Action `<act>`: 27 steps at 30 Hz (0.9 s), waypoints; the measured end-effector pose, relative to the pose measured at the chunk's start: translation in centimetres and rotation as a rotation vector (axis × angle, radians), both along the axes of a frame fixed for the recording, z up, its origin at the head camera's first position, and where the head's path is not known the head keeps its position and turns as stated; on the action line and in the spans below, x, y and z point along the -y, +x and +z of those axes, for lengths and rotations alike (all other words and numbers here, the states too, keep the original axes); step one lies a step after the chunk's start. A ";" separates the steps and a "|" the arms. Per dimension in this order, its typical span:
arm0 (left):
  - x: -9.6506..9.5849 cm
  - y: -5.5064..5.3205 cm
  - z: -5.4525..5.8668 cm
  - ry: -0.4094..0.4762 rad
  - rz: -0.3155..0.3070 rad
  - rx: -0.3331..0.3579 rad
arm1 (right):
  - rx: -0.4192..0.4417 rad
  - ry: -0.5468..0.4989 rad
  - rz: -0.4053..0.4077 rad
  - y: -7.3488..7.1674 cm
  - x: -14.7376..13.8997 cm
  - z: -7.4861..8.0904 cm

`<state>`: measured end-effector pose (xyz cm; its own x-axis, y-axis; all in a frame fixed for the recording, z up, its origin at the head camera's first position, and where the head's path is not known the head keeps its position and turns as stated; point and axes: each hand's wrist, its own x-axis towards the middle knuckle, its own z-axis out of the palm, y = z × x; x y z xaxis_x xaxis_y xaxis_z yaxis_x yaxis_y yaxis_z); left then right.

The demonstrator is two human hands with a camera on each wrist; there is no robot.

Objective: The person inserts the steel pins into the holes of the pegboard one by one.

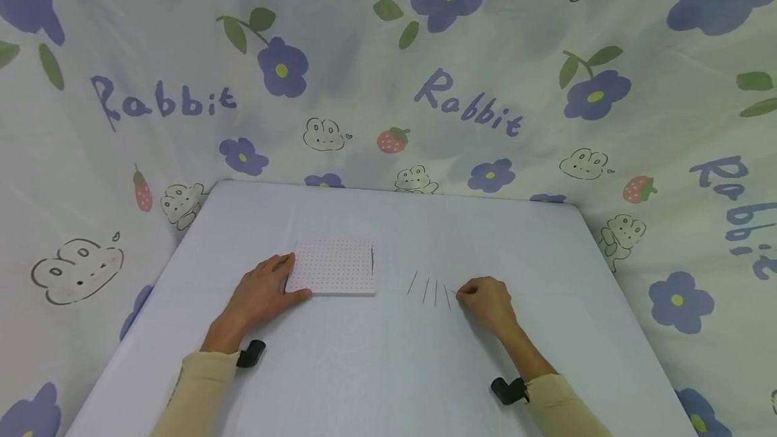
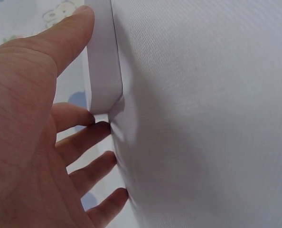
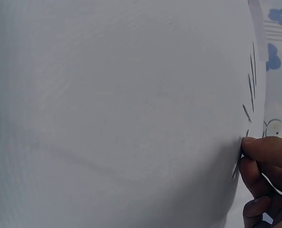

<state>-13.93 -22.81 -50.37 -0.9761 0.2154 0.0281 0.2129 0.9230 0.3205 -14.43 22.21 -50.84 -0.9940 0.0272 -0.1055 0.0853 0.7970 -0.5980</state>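
Note:
A white board (image 1: 332,267) with a grid of small holes lies on the table. At its left end my left hand (image 1: 257,294) holds the corner, thumb along the front edge and fingers at the left side. In the left wrist view the thumb lies over the board's side wall (image 2: 104,61). My right hand (image 1: 488,303) pinches a thin dark needle (image 3: 235,171) between thumb and forefinger, close to the tabletop. Left of that hand, several needles (image 1: 436,294) lie in a loose row. A thin dark line (image 1: 373,259) shows at the board's right edge; its kind is unclear.
The white-covered table (image 1: 376,369) runs back to a patterned cloth (image 1: 352,86) with flowers and rabbits, which also hangs at both sides. A black wrist camera (image 1: 251,354) is on the left wrist and another camera (image 1: 507,391) on the right.

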 end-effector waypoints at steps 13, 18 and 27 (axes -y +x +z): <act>0.0 0.1 -0.2 0.001 -0.003 -0.004 | -0.031 0.005 0.054 -0.2 0.0 -0.6; 0.0 0.1 -0.2 -0.002 -0.003 0.002 | -0.013 -0.027 0.058 -0.3 -0.2 -1.1; 0.0 0.0 0.0 0.003 -0.006 -0.001 | 0.001 -0.037 0.056 -0.6 -0.1 -1.0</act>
<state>-13.91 -22.83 -50.39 -0.9747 0.2213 0.0297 0.2189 0.9207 0.3232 -15.00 22.33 -51.86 -0.9938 -0.0325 -0.1065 0.0418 0.7776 -0.6273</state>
